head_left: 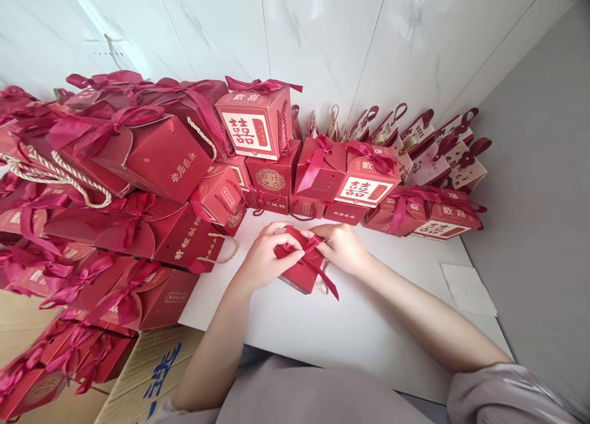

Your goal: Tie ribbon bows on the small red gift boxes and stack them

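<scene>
In front of me a small red gift box (297, 278) stands on the white table. A crimson ribbon (328, 282) lies across its top, and one tail hangs over the near right side. My left hand (268, 256) is at the box's left, thumb and forefinger pinching a loop of the ribbon. On the right, my right hand (343, 249) has its fingers closed on the ribbon over the top of the box. Its fingertips are partly hidden. A twisted cream cord handle (321, 287) shows at the box's right side.
Stacked red gift boxes with ribbon bows (152, 153) crowd the left side. More boxes (366, 177) line the back, with upright looped tags (428, 160) behind them. White paper (469, 289) lies at the right edge. A cardboard carton (152, 375) stands lower left.
</scene>
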Tool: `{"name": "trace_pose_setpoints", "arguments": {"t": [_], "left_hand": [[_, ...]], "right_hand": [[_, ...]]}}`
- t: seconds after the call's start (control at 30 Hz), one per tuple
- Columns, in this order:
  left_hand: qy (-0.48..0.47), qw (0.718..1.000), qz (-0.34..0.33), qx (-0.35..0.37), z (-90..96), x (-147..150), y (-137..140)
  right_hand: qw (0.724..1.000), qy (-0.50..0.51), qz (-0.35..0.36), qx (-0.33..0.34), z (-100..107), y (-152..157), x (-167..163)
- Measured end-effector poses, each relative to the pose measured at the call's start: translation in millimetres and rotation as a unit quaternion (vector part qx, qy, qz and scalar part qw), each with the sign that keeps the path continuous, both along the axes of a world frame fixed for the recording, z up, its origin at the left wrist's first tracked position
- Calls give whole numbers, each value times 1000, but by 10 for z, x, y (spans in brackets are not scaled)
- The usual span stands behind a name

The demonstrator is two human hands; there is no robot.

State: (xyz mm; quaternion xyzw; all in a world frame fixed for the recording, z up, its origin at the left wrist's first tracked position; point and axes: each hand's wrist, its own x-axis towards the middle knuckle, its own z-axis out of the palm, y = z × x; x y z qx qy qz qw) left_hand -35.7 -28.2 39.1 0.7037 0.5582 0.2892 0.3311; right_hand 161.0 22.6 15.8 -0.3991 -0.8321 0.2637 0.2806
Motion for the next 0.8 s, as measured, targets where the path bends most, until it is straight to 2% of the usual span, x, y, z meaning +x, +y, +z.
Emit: {"name": "trace_pose_setpoints", "arguments": {"t": [0.23,0.43,0.57,0.67,0.73,0.8], "left_hand": [[-7,999,36,20,-68,62,-8],[13,996,70,51,-117,101,-29],[27,993,84,73,-157,114,-40],[40,990,98,95,-178,127,-42],[44,988,108,105,-184,145,-40],[49,987,111,107,-180,167,-34]], "right_hand": [[998,44,17,-36,-77,55,1],[998,45,31,-44,-53,84,4],[990,56,10,-126,-51,175,38],[975,75,47,-201,-53,234,97],[976,84,54,-194,-47,224,131],[987,94,0,-129,-37,176,143]]}}
